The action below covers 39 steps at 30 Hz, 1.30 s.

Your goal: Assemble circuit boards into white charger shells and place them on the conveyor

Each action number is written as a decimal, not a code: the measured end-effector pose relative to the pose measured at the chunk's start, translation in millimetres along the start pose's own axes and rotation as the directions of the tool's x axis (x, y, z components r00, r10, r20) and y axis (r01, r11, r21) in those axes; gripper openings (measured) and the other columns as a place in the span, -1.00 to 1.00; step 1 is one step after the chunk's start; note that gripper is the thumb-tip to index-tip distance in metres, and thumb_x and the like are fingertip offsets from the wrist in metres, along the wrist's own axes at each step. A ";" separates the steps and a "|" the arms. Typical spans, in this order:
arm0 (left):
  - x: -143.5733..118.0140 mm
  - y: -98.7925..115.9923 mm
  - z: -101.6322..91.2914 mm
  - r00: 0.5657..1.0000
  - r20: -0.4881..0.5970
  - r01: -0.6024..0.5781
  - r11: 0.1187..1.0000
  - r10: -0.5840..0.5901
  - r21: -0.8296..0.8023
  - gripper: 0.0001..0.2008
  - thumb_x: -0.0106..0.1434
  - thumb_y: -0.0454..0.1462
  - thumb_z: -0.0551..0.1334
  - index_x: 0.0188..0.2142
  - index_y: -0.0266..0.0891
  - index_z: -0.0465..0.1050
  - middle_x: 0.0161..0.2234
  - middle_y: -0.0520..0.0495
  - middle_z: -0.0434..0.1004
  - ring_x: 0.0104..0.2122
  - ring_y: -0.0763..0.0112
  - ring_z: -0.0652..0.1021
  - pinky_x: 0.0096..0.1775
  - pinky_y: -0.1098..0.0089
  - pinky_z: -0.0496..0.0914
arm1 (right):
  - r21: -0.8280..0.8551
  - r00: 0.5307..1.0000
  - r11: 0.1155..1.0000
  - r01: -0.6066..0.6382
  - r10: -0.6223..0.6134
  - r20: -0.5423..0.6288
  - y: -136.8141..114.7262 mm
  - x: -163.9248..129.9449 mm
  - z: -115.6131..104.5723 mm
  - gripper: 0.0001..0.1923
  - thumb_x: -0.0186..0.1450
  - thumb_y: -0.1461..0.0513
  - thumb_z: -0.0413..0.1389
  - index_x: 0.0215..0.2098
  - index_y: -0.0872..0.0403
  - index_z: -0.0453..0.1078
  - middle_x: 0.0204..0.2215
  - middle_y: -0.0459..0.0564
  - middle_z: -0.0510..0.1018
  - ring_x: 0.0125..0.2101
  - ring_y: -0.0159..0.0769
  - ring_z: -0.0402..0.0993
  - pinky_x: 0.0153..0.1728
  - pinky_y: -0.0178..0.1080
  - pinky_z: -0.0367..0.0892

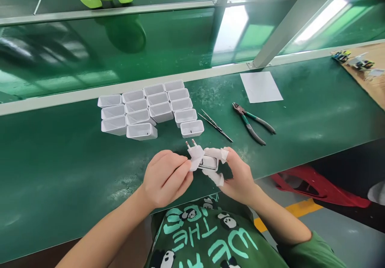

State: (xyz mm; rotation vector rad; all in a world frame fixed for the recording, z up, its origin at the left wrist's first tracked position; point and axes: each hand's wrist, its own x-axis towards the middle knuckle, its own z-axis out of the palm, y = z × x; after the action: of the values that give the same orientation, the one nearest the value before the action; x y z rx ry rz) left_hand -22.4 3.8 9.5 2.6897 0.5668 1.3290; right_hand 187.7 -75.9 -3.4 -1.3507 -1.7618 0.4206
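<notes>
1. Head view: our long green bench mat (75,171) carries a cluster of empty white plastic shells (150,109).
2. Our left hand (165,177) pinches the white two-pin plug piece (195,153).
3. Our right hand (237,175), fingertips taped, clamps the small white charger shell (208,163) above the mat's near edge.

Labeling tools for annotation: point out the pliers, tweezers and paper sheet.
pliers (252,122), head view, on the pivot end of the green handles
tweezers (215,126), head view, mid-shaft
paper sheet (260,86), head view, its centre

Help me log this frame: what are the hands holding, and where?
Both hands grip one white plug piece: left hand on the pronged end, right hand around its case.
</notes>
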 end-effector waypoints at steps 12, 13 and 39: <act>8.3 8.6 -5.0 0.960 0.057 -0.278 0.959 0.275 0.049 -0.93 0.23 -0.39 0.30 -0.36 -0.24 0.57 -0.22 -0.13 0.67 -0.14 0.27 0.65 -0.08 0.24 0.56 | 0.002 0.998 0.998 -0.058 0.058 -0.008 -0.2 -2.8 1.2 -0.54 0.28 0.34 0.13 0.12 -0.02 0.24 -0.31 0.00 0.55 -0.30 -0.19 0.54 -0.32 -0.20 0.51; 8.1 10.2 -5.5 0.955 0.080 -0.289 0.957 0.285 0.034 -0.92 0.24 -0.38 0.29 -0.32 -0.25 0.59 -0.19 -0.13 0.68 -0.12 0.28 0.65 -0.05 0.25 0.55 | -0.003 0.998 0.998 -0.065 0.065 -0.006 -0.3 -3.4 1.3 -0.54 0.27 0.34 0.13 0.12 -0.02 0.24 -0.30 0.00 0.55 -0.28 -0.18 0.54 -0.32 -0.20 0.51; 9.3 20.3 4.5 0.977 0.141 -0.171 0.983 0.161 0.061 -0.80 0.30 -0.46 0.17 -0.29 -0.32 0.59 -0.36 -0.04 0.66 -0.32 0.36 0.61 -0.18 0.26 0.42 | -0.184 0.950 0.944 0.273 -0.235 0.206 14.6 -9.2 -4.3 -0.51 0.24 0.48 0.06 0.06 -0.05 0.38 -0.10 0.15 0.46 -0.11 -0.06 0.39 -0.14 0.01 0.47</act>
State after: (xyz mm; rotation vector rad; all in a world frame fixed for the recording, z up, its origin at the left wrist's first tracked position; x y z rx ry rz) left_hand -7.9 -11.2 18.6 2.9160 0.3907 1.1688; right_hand 200.7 -80.0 -14.9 -1.2341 -2.1530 0.2226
